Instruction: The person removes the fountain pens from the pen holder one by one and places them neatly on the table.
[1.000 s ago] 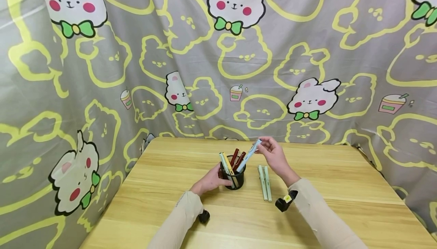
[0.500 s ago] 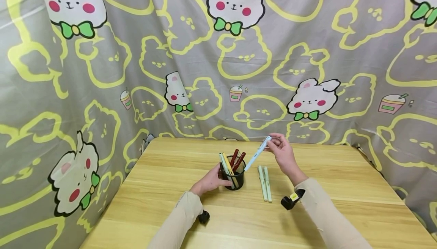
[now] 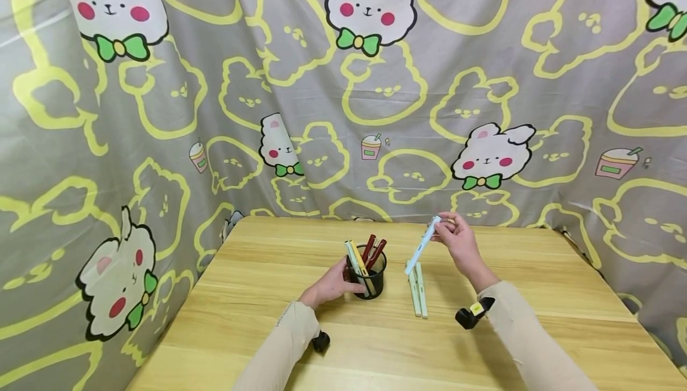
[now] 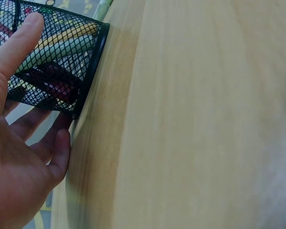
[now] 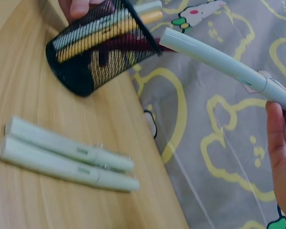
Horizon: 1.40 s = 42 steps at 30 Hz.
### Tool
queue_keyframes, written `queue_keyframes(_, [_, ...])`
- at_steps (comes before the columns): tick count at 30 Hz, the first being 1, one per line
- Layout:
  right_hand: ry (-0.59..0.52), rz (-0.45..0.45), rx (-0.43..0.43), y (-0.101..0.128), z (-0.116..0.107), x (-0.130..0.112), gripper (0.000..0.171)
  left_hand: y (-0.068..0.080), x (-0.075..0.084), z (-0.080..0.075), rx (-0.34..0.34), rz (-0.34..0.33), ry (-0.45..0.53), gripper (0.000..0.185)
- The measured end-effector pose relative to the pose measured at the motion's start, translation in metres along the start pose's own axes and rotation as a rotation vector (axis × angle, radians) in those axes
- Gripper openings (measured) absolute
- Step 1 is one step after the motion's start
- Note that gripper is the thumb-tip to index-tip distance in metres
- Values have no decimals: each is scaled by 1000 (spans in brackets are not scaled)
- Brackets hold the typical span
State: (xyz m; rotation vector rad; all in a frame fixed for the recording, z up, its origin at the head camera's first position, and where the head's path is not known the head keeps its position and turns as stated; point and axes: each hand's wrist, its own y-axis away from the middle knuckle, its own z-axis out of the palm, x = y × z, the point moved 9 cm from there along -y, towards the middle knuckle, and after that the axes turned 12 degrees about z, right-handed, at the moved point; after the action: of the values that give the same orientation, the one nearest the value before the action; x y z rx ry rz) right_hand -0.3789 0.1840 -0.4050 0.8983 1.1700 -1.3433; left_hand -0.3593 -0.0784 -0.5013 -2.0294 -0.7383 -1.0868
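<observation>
A black mesh pen cup (image 3: 369, 281) stands mid-table with red, yellow and pale pens (image 3: 365, 254) in it. My left hand (image 3: 343, 284) grips the cup's left side, thumb (image 4: 16, 47) on the mesh (image 4: 57, 62) and fingers (image 4: 55, 150) curled round it. My right hand (image 3: 444, 230) pinches the top end of a pale blue pen (image 3: 422, 246), which hangs slanted above the table, clear of the cup. The same pen (image 5: 214, 59) shows in the right wrist view beside the cup (image 5: 97, 55). Two pale green pens (image 3: 416, 289) lie side by side right of the cup.
The wooden table (image 3: 537, 295) is ringed at the back and sides by a grey cartoon-rabbit curtain (image 3: 343, 111). Black wrist cameras (image 3: 472, 315) sit on both forearms. The two green pens (image 5: 62, 152) lie just under the right hand's pen.
My right hand drew the pale blue pen up out of the cup and carried it right, over the two green pens. The left hand stayed on the cup.
</observation>
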Motion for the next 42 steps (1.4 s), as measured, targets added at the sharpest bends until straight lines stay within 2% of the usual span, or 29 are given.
queue_keyframes(3, [43, 48, 16, -1, -8, 8, 28, 1, 4, -1, 2, -17, 12, 86])
queue_keyframes(7, [104, 96, 24, 0, -18, 19, 24, 2, 3, -1, 0, -31, 16, 86])
queue_keyframes(10, [146, 125, 14, 0, -24, 24, 18, 1, -3, 0, -6, -7, 1, 85])
queue_keyframes(14, [199, 171, -11, 0, -31, 31, 25, -1, -3, 0, -15, 25, -9, 86])
queue_keyframes(19, [261, 240, -34, 0, -38, 43, 36, 0, -4, -1, -12, -3, -19, 88])
queue_keyframes(27, [331, 308, -66, 1, -45, 59, 39, 0, -4, 0, -13, 18, -24, 85])
queue_keyframes(34, [373, 369, -87, 0, -56, 78, 42, 5, -13, -1, 17, -124, 23, 84])
queue_keyframes(42, [397, 381, -95, -3, -57, 93, 40, 5, -13, -2, 24, -139, 2, 84])
